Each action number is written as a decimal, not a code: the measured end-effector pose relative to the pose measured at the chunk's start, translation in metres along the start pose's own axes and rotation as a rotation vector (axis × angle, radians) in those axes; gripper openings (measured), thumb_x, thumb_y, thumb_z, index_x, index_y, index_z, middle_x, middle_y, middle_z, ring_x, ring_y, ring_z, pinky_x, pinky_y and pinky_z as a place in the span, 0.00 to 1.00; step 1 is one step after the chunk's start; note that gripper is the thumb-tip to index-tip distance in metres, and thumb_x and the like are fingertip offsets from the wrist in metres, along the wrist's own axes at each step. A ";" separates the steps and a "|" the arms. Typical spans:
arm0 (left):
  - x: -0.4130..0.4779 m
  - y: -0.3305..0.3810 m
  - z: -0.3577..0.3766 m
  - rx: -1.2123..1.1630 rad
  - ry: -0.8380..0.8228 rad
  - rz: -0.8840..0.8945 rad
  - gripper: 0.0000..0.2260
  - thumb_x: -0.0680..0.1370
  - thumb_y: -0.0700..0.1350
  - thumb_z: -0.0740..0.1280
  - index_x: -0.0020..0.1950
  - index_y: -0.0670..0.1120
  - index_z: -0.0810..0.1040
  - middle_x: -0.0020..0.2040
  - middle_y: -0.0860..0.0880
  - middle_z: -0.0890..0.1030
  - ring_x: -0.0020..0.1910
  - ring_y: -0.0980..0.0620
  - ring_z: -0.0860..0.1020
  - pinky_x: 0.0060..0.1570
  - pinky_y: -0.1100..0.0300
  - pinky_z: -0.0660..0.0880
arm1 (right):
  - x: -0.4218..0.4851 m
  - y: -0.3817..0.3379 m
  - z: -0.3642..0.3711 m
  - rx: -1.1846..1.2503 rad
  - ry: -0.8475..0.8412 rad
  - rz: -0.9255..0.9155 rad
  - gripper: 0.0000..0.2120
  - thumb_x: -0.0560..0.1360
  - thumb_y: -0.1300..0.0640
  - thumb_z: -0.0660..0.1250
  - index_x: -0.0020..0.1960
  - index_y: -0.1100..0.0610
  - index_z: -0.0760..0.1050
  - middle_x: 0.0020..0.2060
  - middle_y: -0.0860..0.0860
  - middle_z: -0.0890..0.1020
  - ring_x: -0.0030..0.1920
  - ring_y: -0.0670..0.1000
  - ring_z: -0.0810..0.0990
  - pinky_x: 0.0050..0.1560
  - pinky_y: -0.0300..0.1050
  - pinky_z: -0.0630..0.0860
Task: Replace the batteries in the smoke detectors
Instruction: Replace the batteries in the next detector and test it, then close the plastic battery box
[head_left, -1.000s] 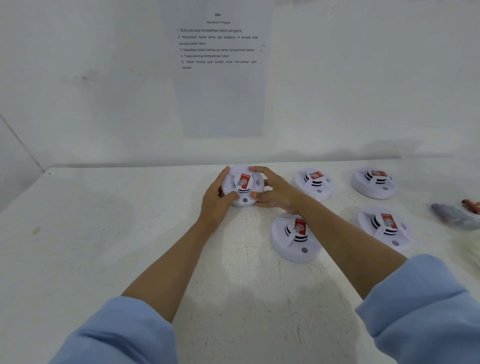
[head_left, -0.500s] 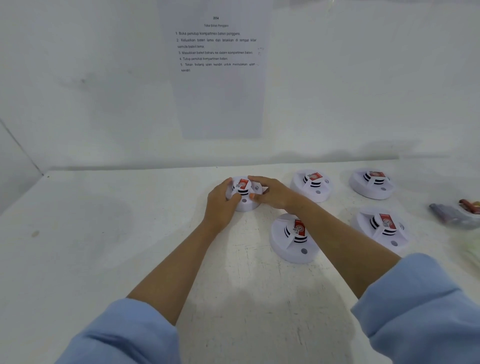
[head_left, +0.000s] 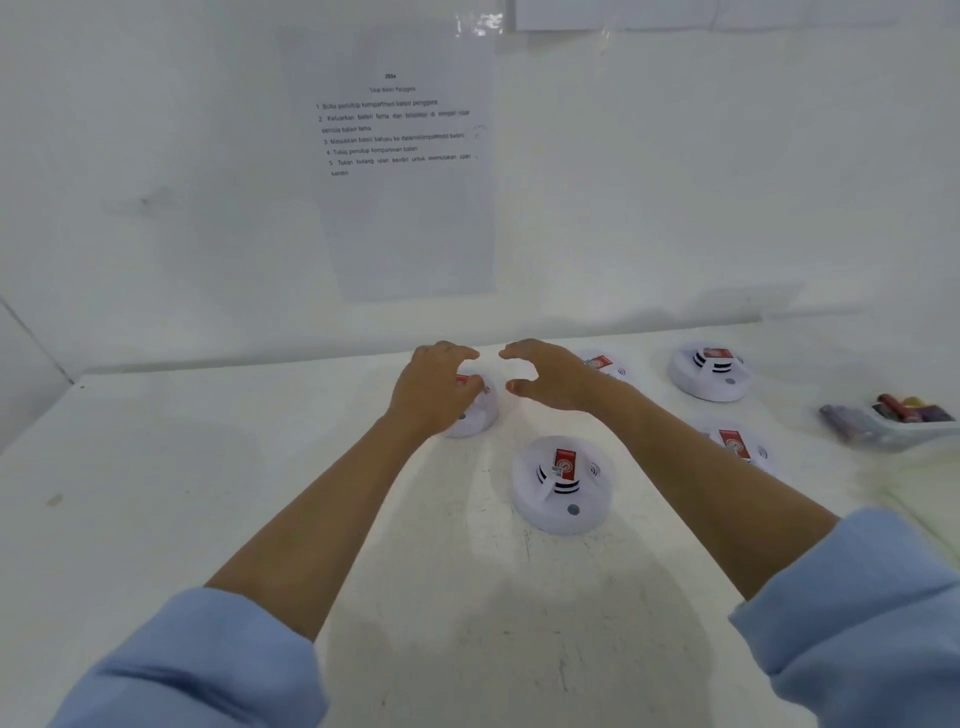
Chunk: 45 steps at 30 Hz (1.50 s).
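Observation:
Several white round smoke detectors with red labels lie on the white table (head_left: 208, 493). My left hand (head_left: 434, 392) hovers over the left-most detector (head_left: 475, 418) and hides most of it; its fingers are loosely curved and I see no grip. To the right of that detector, my right hand (head_left: 545, 374) is lifted off it, fingers spread and curved, holding nothing. A second detector (head_left: 563, 486) lies nearer me between my forearms. A third detector (head_left: 605, 366) peeks out behind my right hand.
Another detector (head_left: 709, 371) sits at the back right, and one more (head_left: 737, 447) is partly hidden by my right forearm. A small tray of batteries (head_left: 909, 421) and loose batteries (head_left: 841, 415) lie at the right edge. An instruction sheet (head_left: 405, 156) hangs on the wall.
Both hands held the left-most detector before; now they have let go and risen above it, the right hand drawing off to the right. The detector rests on the table.

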<state>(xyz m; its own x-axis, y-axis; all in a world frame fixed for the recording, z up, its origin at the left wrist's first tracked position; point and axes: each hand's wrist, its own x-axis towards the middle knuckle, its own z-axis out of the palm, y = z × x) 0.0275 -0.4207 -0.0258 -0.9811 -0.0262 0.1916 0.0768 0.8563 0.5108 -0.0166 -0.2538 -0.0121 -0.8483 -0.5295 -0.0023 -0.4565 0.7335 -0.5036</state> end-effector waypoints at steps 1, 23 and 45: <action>0.001 0.008 0.000 0.010 -0.007 0.012 0.15 0.75 0.46 0.62 0.58 0.42 0.78 0.58 0.44 0.78 0.59 0.42 0.74 0.52 0.52 0.71 | -0.004 0.003 -0.004 -0.011 -0.005 0.005 0.23 0.78 0.56 0.61 0.71 0.56 0.63 0.72 0.51 0.64 0.71 0.51 0.62 0.68 0.42 0.58; -0.018 0.227 0.111 0.019 -0.018 -0.017 0.16 0.77 0.48 0.63 0.65 0.49 0.73 0.65 0.48 0.73 0.65 0.47 0.70 0.63 0.49 0.69 | -0.143 0.167 -0.137 -0.056 -0.093 0.010 0.24 0.77 0.56 0.63 0.71 0.57 0.63 0.71 0.52 0.65 0.71 0.53 0.64 0.65 0.41 0.60; -0.087 0.343 0.211 -0.027 -0.253 0.130 0.21 0.70 0.29 0.64 0.59 0.46 0.77 0.59 0.46 0.72 0.59 0.49 0.72 0.57 0.56 0.70 | -0.301 0.355 -0.187 -0.037 -0.038 0.004 0.25 0.67 0.75 0.56 0.57 0.55 0.77 0.62 0.53 0.75 0.62 0.51 0.71 0.63 0.43 0.65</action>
<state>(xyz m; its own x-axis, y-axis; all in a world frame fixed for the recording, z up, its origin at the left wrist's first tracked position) 0.1015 -0.0162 -0.0440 -0.9756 0.2153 0.0430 0.2061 0.8299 0.5185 0.0267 0.2455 -0.0286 -0.8398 -0.5417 -0.0371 -0.4632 0.7504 -0.4715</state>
